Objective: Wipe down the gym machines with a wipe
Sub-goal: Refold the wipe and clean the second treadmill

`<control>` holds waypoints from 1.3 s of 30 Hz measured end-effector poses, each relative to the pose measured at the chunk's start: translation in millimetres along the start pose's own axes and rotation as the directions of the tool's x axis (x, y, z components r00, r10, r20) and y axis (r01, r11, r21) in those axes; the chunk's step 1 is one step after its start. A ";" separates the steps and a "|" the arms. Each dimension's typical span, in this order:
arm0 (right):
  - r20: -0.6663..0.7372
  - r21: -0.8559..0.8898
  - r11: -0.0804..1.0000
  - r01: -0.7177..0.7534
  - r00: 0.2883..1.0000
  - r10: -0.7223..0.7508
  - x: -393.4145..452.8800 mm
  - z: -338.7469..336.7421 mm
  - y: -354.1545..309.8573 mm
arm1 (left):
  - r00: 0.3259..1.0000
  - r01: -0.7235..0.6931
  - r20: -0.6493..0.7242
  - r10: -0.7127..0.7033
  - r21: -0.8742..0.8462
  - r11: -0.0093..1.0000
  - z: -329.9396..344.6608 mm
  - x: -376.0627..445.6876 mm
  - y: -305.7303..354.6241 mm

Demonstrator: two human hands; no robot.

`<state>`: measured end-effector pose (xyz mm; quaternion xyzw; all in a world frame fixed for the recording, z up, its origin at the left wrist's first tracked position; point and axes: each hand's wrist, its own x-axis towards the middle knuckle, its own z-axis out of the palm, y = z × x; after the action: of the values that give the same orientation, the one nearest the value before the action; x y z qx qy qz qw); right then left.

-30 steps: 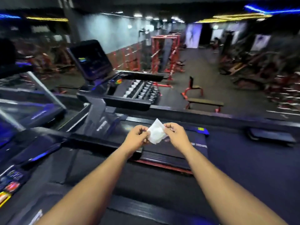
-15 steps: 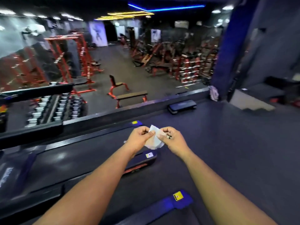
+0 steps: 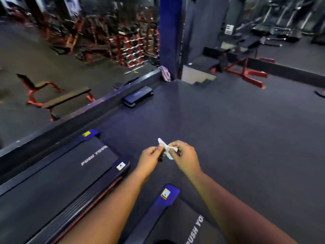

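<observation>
While we look down over the dark rubber gym floor [image 3: 219,129], our left hand [image 3: 151,154] and right hand [image 3: 184,154] are held close together in front of us, both pinching a small crumpled white wipe [image 3: 167,148] between fingertips, in the air above the floor. Below left lies a black treadmill belt with white lettering [image 3: 70,164]; a second treadmill's blue end cap [image 3: 167,194] sits just under our forearms. A black aerobic step platform [image 3: 138,95] rests by the ledge.
</observation>
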<state>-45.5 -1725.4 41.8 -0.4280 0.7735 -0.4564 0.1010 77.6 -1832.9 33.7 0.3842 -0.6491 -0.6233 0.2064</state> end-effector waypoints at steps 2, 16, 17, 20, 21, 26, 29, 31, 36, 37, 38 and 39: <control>-0.007 -0.076 0.997 0.032 0.999 -0.032 3.2 -2.2 7.9 | 0.993 0.062 0.102 -0.052 -0.099 0.993 13.3 14.6 3.0; 0.074 0.106 0.972 -0.209 0.977 0.202 77.3 -74.6 108.8 | 0.968 0.105 0.237 -0.089 -0.058 0.993 97.4 119.7 13.7; 0.097 0.119 0.970 -0.213 0.974 0.202 89.9 -75.8 118.1 | 0.972 0.107 0.214 -0.094 -0.046 0.993 100.6 127.6 14.0; 0.121 0.225 0.943 -0.246 0.967 0.223 117.9 -72.0 133.2 | 0.980 0.085 0.175 -0.090 0.037 0.996 96.6 147.2 9.7; 0.133 0.263 0.932 -0.252 0.966 0.223 129.7 -67.8 137.3 | 0.986 0.072 0.145 -0.082 0.072 0.995 92.5 154.7 8.1; 0.212 0.350 0.892 -0.286 0.952 0.222 180.5 -39.5 129.8 | 0.998 0.050 -0.034 -0.045 0.157 0.986 57.5 181.5 2.1; 0.236 0.376 0.881 -0.287 0.949 0.209 207.3 -21.6 113.2 | 0.996 0.042 -0.092 -0.024 0.194 0.980 33.0 197.0 1.7; 0.243 0.372 0.891 -0.260 0.954 0.177 230.9 -2.1 99.9 | 0.991 0.027 -0.134 0.003 0.220 0.975 8.9 211.3 -1.9; 0.301 0.272 0.957 -0.098 0.954 0.012 285.3 57.9 77.0 | 0.981 -0.016 -0.172 0.096 0.415 0.910 -55.8 251.5 -9.3; 0.327 0.254 0.965 -0.062 0.945 -0.026 294.7 72.7 74.9 | 0.983 -0.011 -0.159 0.093 0.454 0.891 -69.5 261.4 -16.6; 0.358 0.242 0.970 -0.026 0.931 -0.064 305.0 94.9 71.3 | 0.983 -0.013 -0.153 0.100 0.488 0.873 -87.7 271.2 -26.0; 0.389 0.245 0.969 -0.017 0.918 -0.082 315.0 114.6 67.3 | 0.985 -0.010 -0.143 0.094 0.502 0.865 -104.8 280.9 -35.5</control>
<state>-214.4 -2019.4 -2.2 -0.5085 0.6681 -0.4532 0.2994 -9.6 -2110.9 -45.4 0.4564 -0.7792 -0.3950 0.1691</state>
